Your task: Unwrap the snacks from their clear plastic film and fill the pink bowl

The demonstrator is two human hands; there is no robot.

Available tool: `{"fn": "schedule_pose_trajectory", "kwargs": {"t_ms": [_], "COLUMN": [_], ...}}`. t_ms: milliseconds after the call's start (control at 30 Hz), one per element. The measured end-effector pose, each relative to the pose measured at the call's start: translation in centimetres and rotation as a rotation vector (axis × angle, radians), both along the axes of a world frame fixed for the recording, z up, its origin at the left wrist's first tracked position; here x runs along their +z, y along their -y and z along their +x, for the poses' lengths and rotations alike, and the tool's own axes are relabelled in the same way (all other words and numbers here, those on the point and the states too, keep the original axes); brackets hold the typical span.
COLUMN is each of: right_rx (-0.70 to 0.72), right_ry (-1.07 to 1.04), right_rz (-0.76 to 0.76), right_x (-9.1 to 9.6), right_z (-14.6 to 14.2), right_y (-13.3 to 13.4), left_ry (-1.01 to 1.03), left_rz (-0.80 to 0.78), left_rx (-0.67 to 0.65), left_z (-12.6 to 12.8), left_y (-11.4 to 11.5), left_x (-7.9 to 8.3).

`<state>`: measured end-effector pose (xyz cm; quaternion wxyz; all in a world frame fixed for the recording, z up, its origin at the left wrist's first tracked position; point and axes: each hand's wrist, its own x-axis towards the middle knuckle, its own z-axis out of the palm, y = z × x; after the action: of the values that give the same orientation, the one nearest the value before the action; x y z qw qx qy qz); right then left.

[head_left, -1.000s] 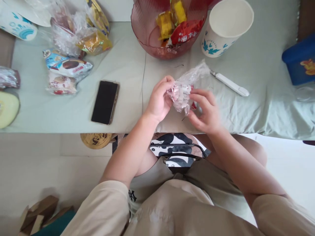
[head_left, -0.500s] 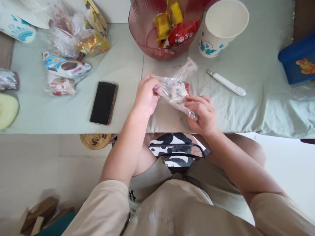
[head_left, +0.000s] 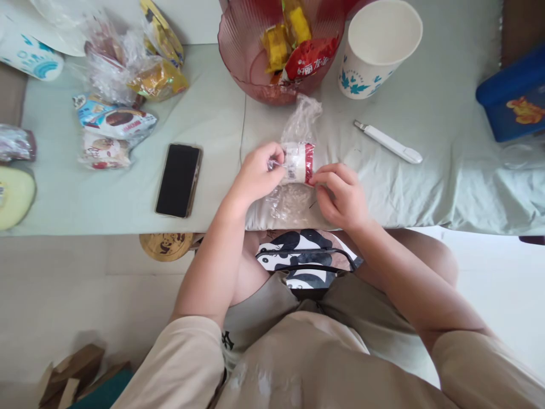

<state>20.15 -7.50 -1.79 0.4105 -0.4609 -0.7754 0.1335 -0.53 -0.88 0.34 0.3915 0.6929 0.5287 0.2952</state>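
Fingers of the left hand (head_left: 259, 173) are nearly closed, pinching clear plastic (head_left: 292, 204) at the left side of a white-and-red packet (head_left: 298, 163); those of the right hand (head_left: 344, 196), loosely curled, meet its red edge, whether gripping I cannot tell. The packet is above the green cloth (head_left: 221, 119), between both hands. Beyond stand a pink bowl (head_left: 247, 74) and paper cup (head_left: 372, 65); a white-handled tool (head_left: 389, 143) lies right, a phone (head_left: 177, 180) left.

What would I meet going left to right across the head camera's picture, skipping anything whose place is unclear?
Pale green object → blue-and-white snack packet → black phone → left hand → white-and-red packet → right hand → slim white tool → blue container.
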Motion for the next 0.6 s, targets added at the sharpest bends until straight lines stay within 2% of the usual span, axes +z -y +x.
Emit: {"fn": "schedule_pose_trajectory", "kwargs": {"t_ms": [133,300,433,600], "right_rx": [-0.039,-0.175,-0.229,-0.28], "right_ry": [0.0,0.006,-0.063,-0.163], "right_rz": [-0.097,-0.177,-0.242,-0.3], "right_x": [0.0,-0.2,0.2,1.1], "right_z": [-0.2,-0.3,-0.1,1.1], "right_y": [0.0,0.0,-0.4,-0.9], "left_ry": [-0.047,0.165,0.33,0.415], "left_rz": [-0.01,-0.094,-0.164,-0.191], "left_rx": [-0.147,-0.224,-0.159,0.054], "left_z": [0.8,1.7,2.0,1.9], "left_y": [0.7,1.1,0.9,-0.1], "left_x": [0.8,1.5,1.1,0.0]}}
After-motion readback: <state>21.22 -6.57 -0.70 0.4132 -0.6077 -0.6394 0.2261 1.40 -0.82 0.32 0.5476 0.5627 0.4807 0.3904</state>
